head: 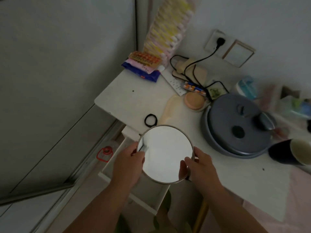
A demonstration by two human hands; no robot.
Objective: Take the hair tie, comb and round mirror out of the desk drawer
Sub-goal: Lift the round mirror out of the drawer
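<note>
A round mirror with a thin metal rim is held face up above the open white desk drawer, partly over the desk's front edge. My left hand grips its left rim and my right hand grips its lower right rim. A black hair tie lies on the white desk just beyond the mirror. Beside the hair tie lies a pale cream object that may be the comb; it is too blurred to tell. The mirror hides most of the drawer's inside.
A grey lidded pot stands to the right, with a dark cup on its side near it. Snack packets, a round wooden disc, a remote and black cables crowd the back. A wall and sliding-door track are on the left.
</note>
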